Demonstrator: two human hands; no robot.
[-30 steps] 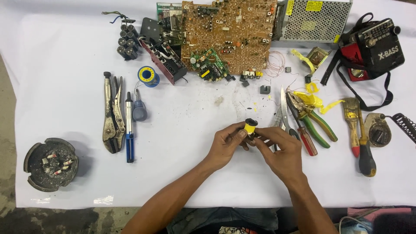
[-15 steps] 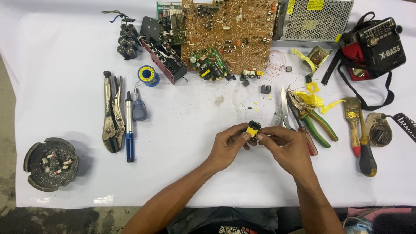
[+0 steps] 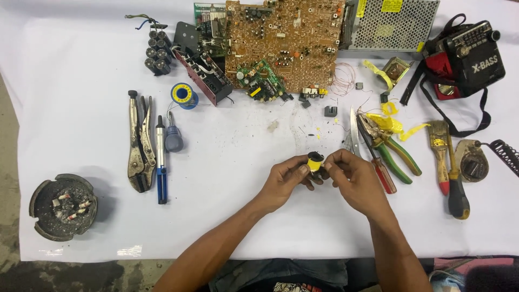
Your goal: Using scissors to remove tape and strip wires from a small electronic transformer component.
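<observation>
Both hands have barely shifted vs. half a sec ago; the small yellow-wrapped part [image 3: 314,161] sits a touch lower and more level between the fingertips than a sec ago.

Left hand [image 3: 285,181] and right hand [image 3: 354,178] are close together above the table [image 3: 81,81], fingertips of both pinched on the part. It lies right between them, held just off the white cover, near the front-centre. Long axis can't be told for sure, the part is small and half hidden by fingers; looks roughly upright w/ the yellow end on top. Both hands about equally near, left gripping from the left side, right from the right.

Just beside the right hand: scissors [image 3: 352,132], green-handled pliers [image 3: 389,148], red screwdriver [image 3: 383,174]. Further back, a big brown circuit board [image 3: 284,40]. Left side, well apart: locking pliers [image 3: 138,143], solder spool [image 3: 183,94], ashtray [image 3: 62,205]. Bare dirty floor shows at the left edge.
</observation>
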